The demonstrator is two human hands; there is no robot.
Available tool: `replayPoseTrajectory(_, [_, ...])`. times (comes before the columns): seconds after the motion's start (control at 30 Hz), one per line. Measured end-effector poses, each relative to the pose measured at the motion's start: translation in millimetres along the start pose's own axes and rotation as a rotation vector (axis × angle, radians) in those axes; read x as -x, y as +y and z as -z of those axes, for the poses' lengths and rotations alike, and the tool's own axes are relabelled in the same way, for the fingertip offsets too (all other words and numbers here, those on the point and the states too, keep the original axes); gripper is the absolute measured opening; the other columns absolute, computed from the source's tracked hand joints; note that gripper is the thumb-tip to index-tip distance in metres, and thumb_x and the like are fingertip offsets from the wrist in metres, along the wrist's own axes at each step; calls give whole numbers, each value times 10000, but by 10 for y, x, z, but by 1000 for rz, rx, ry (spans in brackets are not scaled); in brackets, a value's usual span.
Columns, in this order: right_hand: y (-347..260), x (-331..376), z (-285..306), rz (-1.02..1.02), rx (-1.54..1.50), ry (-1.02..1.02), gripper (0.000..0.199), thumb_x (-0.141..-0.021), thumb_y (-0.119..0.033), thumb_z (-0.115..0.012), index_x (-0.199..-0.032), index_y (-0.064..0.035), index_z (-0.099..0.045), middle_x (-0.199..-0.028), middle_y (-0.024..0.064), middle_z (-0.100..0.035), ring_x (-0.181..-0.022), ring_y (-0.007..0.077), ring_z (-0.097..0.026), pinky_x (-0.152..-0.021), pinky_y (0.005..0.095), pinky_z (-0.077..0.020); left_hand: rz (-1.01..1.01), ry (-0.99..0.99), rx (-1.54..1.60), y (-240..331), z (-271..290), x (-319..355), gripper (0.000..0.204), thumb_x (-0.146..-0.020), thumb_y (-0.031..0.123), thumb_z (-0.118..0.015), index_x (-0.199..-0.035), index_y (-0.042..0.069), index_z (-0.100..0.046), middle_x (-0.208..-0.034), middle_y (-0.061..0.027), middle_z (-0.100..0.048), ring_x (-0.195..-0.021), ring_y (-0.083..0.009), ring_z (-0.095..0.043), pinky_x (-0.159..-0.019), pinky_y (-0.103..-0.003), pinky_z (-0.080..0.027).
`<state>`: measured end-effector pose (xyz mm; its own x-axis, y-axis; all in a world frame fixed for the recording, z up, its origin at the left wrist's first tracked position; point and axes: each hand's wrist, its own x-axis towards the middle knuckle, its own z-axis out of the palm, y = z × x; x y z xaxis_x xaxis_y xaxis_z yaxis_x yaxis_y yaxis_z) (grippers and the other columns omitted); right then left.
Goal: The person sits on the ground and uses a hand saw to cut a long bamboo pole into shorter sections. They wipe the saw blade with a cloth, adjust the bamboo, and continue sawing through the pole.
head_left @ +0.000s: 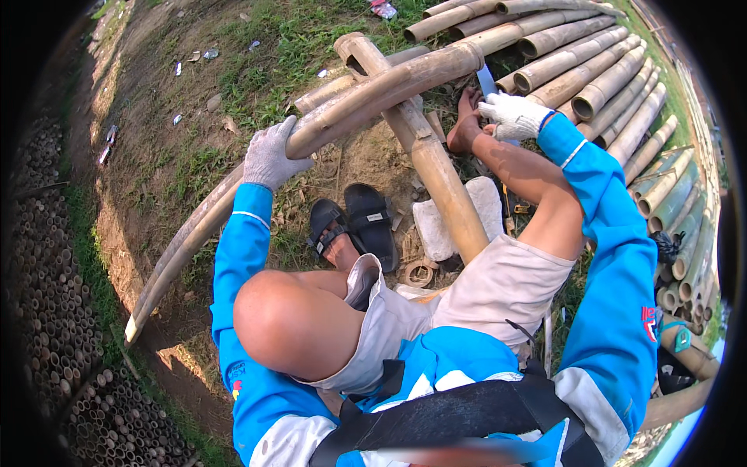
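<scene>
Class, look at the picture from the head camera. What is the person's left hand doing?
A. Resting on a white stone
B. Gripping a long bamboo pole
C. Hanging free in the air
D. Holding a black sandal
B: the gloved left hand has its fingers wrapped over the long bamboo pole, which runs across another pole, while the right hand holds a blade near the far end.
</scene>
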<state>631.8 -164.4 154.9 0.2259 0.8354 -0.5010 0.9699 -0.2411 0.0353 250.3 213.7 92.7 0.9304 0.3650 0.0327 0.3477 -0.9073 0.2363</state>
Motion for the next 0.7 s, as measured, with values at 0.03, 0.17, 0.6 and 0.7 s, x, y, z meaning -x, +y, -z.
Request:
replayPoseTrajectory(0.03, [243,219,-128,-150,-82,-124,569,-984,-377,-722,-1463,-91,-610,-1369,251,-621,-1297,449,-598,-1038,529,-538,16,-44,14,61,0,-74,1086,-672,508,-955,-1577,99,-516,-1471,-180,-645,-1329,-390,-622,-1158,-506,-478])
replayPoseTrajectory(0.17, [699,539,-991,-580,-619,-97,584,-996,-397,-721,-1459,-59,-605,-1413,261,-621,-1315,436,-600,-1058,507,-532,67,-128,21,236,6,-293,1111,-677,534,-948,-1601,121,-489,-1453,-196,-654,-1309,-388,-648,-1117,-488,-524])
replayPoseTrajectory(0.6, [-700,-446,-2590,-806,-2084,684,570,-1005,-401,-718,-1439,-49,-610,-1398,228,-638,-1289,398,-605,-1074,503,-518,181,-196,16,470,90,-371,1133,-660,536,-948,-1619,155,-478,-1441,-207,-658,-1306,-385,-656,-1112,-476,-531])
replayPoseTrajectory(0.7, [-769,-483,-2608,-782,-2172,702,566,-1007,-403,-718,-1435,-47,-611,-1395,220,-641,-1284,390,-607,-1078,502,-515,181,-181,13,494,93,-375,1134,-654,537,-954,-1609,142,-488,-1449,-207,-654,-1311,-388,-651,-1119,-470,-526])
